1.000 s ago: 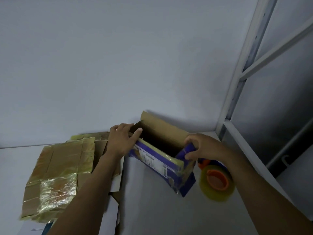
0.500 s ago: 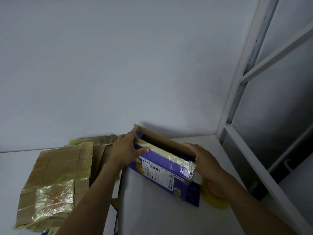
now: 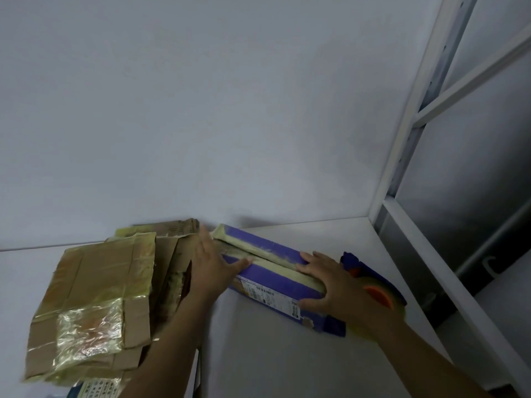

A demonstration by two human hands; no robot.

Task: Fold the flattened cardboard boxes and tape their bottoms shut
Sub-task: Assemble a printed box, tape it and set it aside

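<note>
Purple box (image 3: 273, 282): lies on the white table (image 3: 287, 357), near the back wall (image 3: 201, 110), set at a slant, with one end towards the pile on the left and the other towards the tape on the right.
Flaps: the two long flaps are folded down on the upper face and meet along a narrow seam (image 3: 267, 258) edged with old yellowish tape.
Side panel: the side facing me carries a white printed label (image 3: 260, 294), and a short end flap sticks out at the near right corner.
Left hand (image 3: 212, 265): flat at the box's left end, fingers straight and pointing towards the wall, thumb stretched across the near flap. It presses and does not grasp.
Right hand (image 3: 330, 282): spread over the right end of the flaps, fingers straight along the seam, thumb down on the labelled side. It also presses with the palm and grips nothing.
Tape roll (image 3: 379, 294): clear tape on an orange core, lying on the table just behind the right wrist and partly hidden by it.
Flattened boxes (image 3: 94, 282): a loose brown pile with shiny old tape, left of the left forearm, at the table's left side.
Shelf frame (image 3: 398, 156): a white metal upright with crossbars, standing at the table's right edge.
</note>
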